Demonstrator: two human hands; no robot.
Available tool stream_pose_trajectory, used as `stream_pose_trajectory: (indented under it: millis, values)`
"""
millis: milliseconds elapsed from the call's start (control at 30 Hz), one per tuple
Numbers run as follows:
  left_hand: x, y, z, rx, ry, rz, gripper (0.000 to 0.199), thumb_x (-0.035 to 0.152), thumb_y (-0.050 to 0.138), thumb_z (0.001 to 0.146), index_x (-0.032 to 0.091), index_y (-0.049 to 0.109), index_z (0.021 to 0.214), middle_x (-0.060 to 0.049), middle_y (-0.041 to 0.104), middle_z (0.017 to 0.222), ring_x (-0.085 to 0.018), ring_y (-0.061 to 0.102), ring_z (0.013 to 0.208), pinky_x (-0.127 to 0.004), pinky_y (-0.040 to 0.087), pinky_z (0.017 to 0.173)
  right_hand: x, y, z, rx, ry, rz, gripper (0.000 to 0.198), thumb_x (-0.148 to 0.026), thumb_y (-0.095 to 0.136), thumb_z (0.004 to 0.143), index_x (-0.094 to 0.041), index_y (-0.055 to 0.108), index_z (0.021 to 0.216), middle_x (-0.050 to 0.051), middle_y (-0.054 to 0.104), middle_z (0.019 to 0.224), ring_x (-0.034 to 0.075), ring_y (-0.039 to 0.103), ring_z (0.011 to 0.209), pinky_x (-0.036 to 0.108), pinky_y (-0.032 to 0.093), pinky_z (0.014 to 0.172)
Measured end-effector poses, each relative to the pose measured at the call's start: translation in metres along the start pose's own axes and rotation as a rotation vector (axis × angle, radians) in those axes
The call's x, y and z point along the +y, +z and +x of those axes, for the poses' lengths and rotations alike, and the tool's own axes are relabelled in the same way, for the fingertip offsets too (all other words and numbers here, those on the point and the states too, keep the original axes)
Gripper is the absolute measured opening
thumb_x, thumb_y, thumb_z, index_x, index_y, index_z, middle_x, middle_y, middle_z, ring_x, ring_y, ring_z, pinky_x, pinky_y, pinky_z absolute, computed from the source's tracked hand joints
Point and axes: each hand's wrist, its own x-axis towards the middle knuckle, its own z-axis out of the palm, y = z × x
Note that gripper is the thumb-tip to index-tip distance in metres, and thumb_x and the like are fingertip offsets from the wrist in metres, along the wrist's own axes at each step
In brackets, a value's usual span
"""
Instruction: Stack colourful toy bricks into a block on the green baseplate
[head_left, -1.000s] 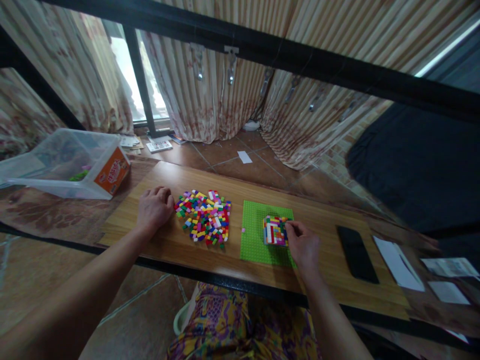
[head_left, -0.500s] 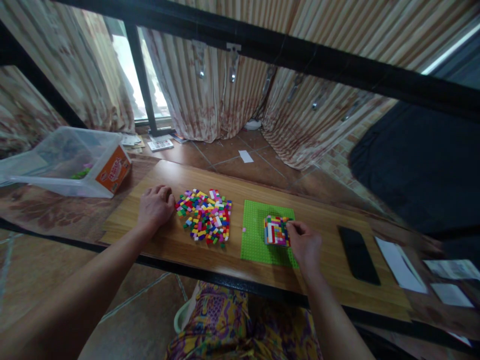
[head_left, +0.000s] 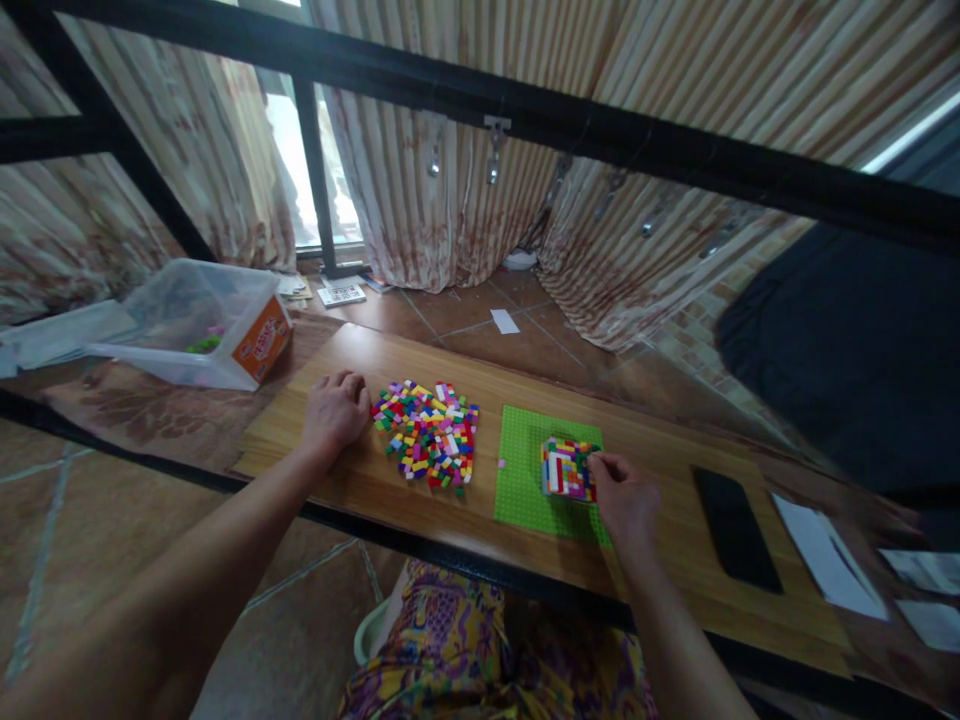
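Observation:
A block of many-coloured toy bricks [head_left: 564,470] stands on a green baseplate [head_left: 517,490]. My right hand [head_left: 624,495] is at the block's right side, with thumb and forefinger pinched together at its edge. Whatever small piece lies between those fingertips is hidden. To the left, a heap of loose toy bricks [head_left: 431,435] is spread over the wooden board. My left hand [head_left: 337,408] rests on the board beside the heap, its fingers curled in, and I cannot see what is under them. One pink brick [head_left: 502,464] sits near the baseplate's left edge.
A clear plastic box [head_left: 187,365] with an orange label stands at the left. Right of the baseplate lie a black phone [head_left: 735,528] and white paper [head_left: 829,555]. A dark metal bar [head_left: 450,85] crosses above the far side, before striped curtains.
The whole view has shifted, so everything appears farther right and slightly lower. Both hands keep about the same places beside the heap and the brick block.

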Motion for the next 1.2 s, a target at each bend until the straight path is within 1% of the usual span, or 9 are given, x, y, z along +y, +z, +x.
stream_pose_trajectory:
  millis: [133, 267, 333, 433, 567, 667, 833, 1000, 1200]
  values:
    - [0.000, 0.001, -0.001, -0.012, 0.018, -0.013, 0.031, 0.029, 0.044, 0.092, 0.016, 0.068, 0.105, -0.014, 0.068, 0.118, -0.029, 0.059, 0.110, -0.042, 0.043, 0.102, -0.003, 0.001, -0.013, 0.091, -0.052, -0.014, 0.045, -0.054, 0.055, 0.085, -0.014, 0.075, 0.087, 0.014, 0.077, 0.083, 0.028, 0.070, 0.075, 0.040, 0.052, 0.072]
    - [0.000, 0.002, -0.001, -0.001, 0.022, -0.019, 0.029, 0.029, 0.044, 0.091, 0.016, 0.068, 0.104, -0.014, 0.068, 0.119, -0.030, 0.059, 0.109, -0.044, 0.043, 0.101, -0.016, 0.007, -0.034, 0.111, -0.224, -0.022, 0.036, -0.048, 0.055, 0.091, -0.017, 0.074, 0.092, 0.013, 0.076, 0.094, 0.027, 0.070, 0.085, 0.041, 0.052, 0.081]
    - [0.000, 0.002, -0.001, 0.001, 0.016, -0.029, 0.028, 0.029, 0.045, 0.091, 0.017, 0.068, 0.103, -0.013, 0.068, 0.118, -0.030, 0.059, 0.110, -0.044, 0.043, 0.101, -0.027, 0.015, -0.046, 0.034, -0.326, 0.020, 0.030, -0.044, 0.055, 0.092, -0.020, 0.074, 0.091, 0.010, 0.076, 0.095, 0.024, 0.069, 0.088, 0.039, 0.052, 0.082]
    - [0.000, 0.001, -0.002, -0.003, 0.006, -0.045, 0.027, 0.028, 0.045, 0.091, 0.018, 0.068, 0.102, -0.013, 0.068, 0.117, -0.030, 0.059, 0.112, -0.043, 0.043, 0.100, -0.046, 0.032, -0.069, -0.152, -0.466, 0.086, 0.022, -0.036, 0.056, 0.094, -0.022, 0.073, 0.091, 0.007, 0.075, 0.093, 0.021, 0.068, 0.089, 0.037, 0.052, 0.085]
    - [0.001, 0.000, -0.002, -0.002, -0.004, -0.060, 0.025, 0.028, 0.046, 0.091, 0.019, 0.067, 0.101, -0.012, 0.068, 0.117, -0.029, 0.059, 0.110, -0.044, 0.044, 0.100, -0.065, 0.055, -0.096, -0.319, -0.536, 0.118, 0.017, -0.028, 0.056, 0.095, -0.023, 0.072, 0.093, 0.005, 0.073, 0.095, 0.021, 0.066, 0.092, 0.037, 0.050, 0.087]
    - [0.002, 0.000, -0.003, -0.001, -0.015, -0.060, 0.024, 0.028, 0.047, 0.091, 0.020, 0.067, 0.101, -0.011, 0.068, 0.117, -0.030, 0.059, 0.109, -0.044, 0.044, 0.099, -0.072, 0.067, -0.106, -0.354, -0.566, 0.102, 0.015, -0.026, 0.057, 0.095, -0.024, 0.072, 0.096, 0.005, 0.072, 0.097, 0.021, 0.065, 0.094, 0.037, 0.049, 0.088]
    - [0.002, 0.002, -0.003, 0.003, -0.024, -0.050, 0.025, 0.028, 0.047, 0.091, 0.019, 0.067, 0.104, -0.011, 0.067, 0.122, -0.029, 0.058, 0.112, -0.044, 0.044, 0.100, -0.076, 0.083, -0.110, -0.380, -0.637, 0.028, 0.013, -0.024, 0.059, 0.093, -0.024, 0.072, 0.094, 0.006, 0.070, 0.100, 0.023, 0.061, 0.095, 0.038, 0.046, 0.087]
    - [0.002, 0.000, -0.004, 0.001, -0.010, -0.057, 0.025, 0.027, 0.046, 0.092, 0.019, 0.067, 0.103, -0.012, 0.068, 0.119, -0.029, 0.058, 0.110, -0.044, 0.044, 0.100, -0.079, 0.094, -0.106, -0.393, -0.690, -0.027, 0.013, -0.023, 0.060, 0.092, -0.024, 0.073, 0.090, 0.007, 0.068, 0.100, 0.024, 0.058, 0.095, 0.040, 0.043, 0.088]
    - [0.005, -0.004, -0.005, -0.014, -0.024, -0.079, 0.023, 0.026, 0.048, 0.091, 0.019, 0.067, 0.102, -0.012, 0.067, 0.119, -0.030, 0.058, 0.111, -0.046, 0.043, 0.099, -0.078, 0.094, -0.090, -0.376, -0.660, -0.049, 0.023, -0.015, 0.053, 0.091, -0.024, 0.074, 0.091, 0.008, 0.067, 0.102, 0.025, 0.056, 0.097, 0.042, 0.043, 0.088]
